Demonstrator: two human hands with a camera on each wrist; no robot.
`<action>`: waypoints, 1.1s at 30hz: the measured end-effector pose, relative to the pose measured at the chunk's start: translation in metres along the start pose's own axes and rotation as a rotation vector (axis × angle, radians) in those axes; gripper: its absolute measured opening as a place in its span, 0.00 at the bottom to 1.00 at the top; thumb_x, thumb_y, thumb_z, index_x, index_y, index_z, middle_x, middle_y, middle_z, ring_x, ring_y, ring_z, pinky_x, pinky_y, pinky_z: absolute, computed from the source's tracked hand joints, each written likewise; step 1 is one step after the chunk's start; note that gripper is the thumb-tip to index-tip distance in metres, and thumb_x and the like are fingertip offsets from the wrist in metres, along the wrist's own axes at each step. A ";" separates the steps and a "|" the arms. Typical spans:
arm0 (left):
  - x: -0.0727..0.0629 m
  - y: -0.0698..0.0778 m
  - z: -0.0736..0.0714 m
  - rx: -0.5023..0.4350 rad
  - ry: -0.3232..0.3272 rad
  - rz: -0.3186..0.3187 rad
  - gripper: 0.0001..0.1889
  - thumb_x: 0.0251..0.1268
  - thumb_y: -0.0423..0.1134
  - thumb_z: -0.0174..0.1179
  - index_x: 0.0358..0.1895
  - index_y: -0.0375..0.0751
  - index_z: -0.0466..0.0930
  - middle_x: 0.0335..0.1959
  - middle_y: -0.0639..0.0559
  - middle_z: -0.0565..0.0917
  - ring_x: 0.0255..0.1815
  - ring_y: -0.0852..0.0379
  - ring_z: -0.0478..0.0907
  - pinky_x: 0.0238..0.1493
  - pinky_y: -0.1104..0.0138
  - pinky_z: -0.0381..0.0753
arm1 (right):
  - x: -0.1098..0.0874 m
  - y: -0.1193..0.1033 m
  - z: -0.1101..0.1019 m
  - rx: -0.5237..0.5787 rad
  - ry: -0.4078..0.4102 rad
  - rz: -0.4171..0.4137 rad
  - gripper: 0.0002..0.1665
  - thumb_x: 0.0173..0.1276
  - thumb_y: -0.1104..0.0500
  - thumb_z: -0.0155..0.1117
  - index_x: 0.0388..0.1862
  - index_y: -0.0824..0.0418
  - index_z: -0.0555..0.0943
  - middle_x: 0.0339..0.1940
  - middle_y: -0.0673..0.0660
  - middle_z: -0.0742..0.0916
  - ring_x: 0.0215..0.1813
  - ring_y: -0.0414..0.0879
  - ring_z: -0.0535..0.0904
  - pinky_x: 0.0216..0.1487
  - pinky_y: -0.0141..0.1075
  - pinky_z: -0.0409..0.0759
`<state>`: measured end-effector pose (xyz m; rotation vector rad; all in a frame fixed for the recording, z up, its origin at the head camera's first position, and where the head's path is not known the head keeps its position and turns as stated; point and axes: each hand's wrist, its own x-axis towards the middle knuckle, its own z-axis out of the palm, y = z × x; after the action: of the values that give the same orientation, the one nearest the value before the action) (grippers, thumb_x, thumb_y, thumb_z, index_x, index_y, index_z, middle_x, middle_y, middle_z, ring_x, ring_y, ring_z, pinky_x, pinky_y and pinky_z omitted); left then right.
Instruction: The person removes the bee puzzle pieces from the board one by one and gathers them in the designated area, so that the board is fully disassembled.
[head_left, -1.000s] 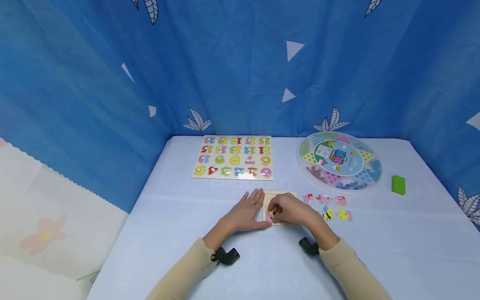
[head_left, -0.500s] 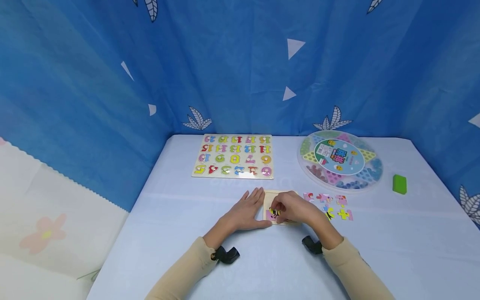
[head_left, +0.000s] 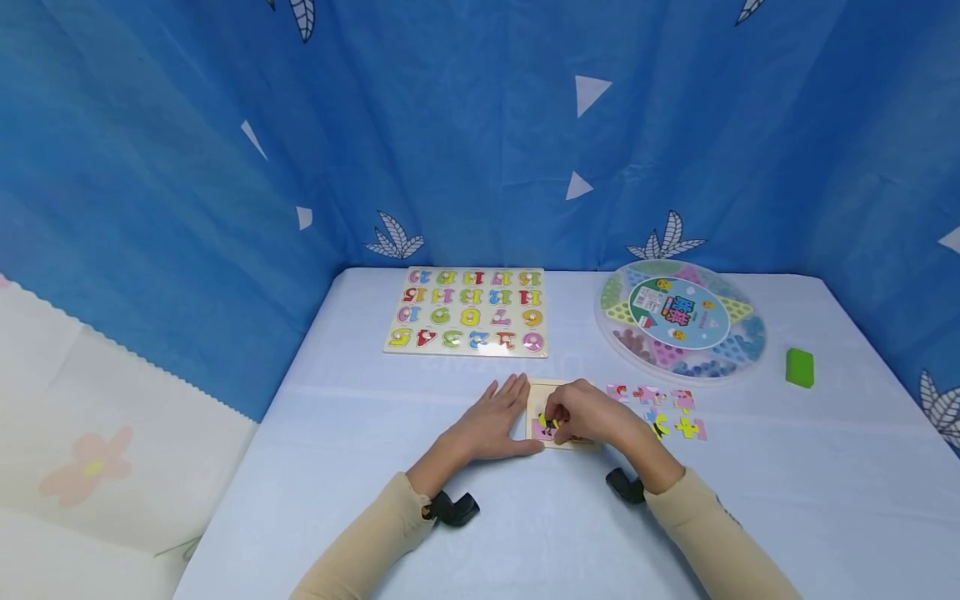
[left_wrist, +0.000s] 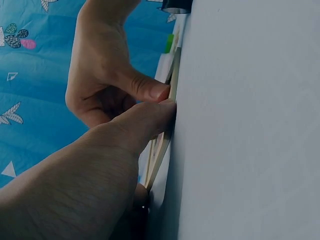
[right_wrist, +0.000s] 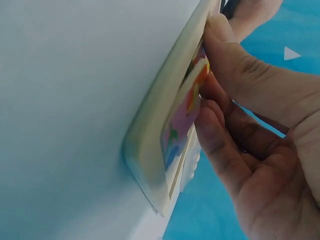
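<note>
My left hand [head_left: 489,425] rests on the table with straight fingers and a spread thumb, bracing the left side of a small wooden puzzle tray [head_left: 536,403]. In the left wrist view its thumb lies along the tray's near edge. Over the tray, my right hand [head_left: 590,413] has its fingers bent down to the pieces. A pink jigsaw piece [right_wrist: 181,122], slightly tilted in the tray's near right corner, meets its fingertips in the right wrist view, the thumb close to the frame. A bee-patterned piece [head_left: 545,428] lies in the tray's lower left; the right hand partly hides the rest.
Several loose jigsaw pieces [head_left: 686,427] lie right of the tray. Behind stand a wooden number board [head_left: 465,315] and a round Chinese checkers box [head_left: 678,321]. A green block [head_left: 799,367] sits at far right. A blue curtain [head_left: 487,142] hangs behind the table.
My right hand has shifted slightly right over the tray, uncovering more of the bee-patterned piece. My left hand stays in place.
</note>
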<state>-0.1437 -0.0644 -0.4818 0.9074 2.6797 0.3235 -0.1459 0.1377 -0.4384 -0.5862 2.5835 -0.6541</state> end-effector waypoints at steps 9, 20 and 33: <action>0.000 0.001 -0.001 0.008 0.006 -0.003 0.53 0.61 0.71 0.51 0.79 0.41 0.42 0.81 0.50 0.43 0.82 0.55 0.37 0.82 0.56 0.41 | 0.000 -0.001 0.002 0.003 0.021 -0.023 0.13 0.52 0.59 0.78 0.37 0.57 0.86 0.28 0.47 0.83 0.31 0.39 0.73 0.36 0.30 0.77; 0.000 0.001 -0.001 0.001 0.005 0.004 0.53 0.61 0.71 0.51 0.79 0.40 0.42 0.81 0.49 0.43 0.82 0.54 0.37 0.81 0.55 0.42 | -0.001 -0.009 0.005 -0.052 0.019 0.000 0.14 0.54 0.59 0.77 0.40 0.59 0.86 0.24 0.47 0.80 0.29 0.40 0.72 0.32 0.31 0.74; 0.001 0.001 -0.001 0.005 0.006 0.007 0.53 0.62 0.71 0.51 0.79 0.40 0.42 0.81 0.48 0.43 0.82 0.54 0.38 0.81 0.55 0.42 | -0.004 -0.009 0.005 -0.017 0.064 -0.001 0.16 0.52 0.61 0.78 0.38 0.59 0.82 0.28 0.49 0.81 0.30 0.40 0.72 0.35 0.31 0.75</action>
<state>-0.1448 -0.0633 -0.4808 0.9195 2.6843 0.3215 -0.1373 0.1304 -0.4364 -0.5814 2.6507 -0.6619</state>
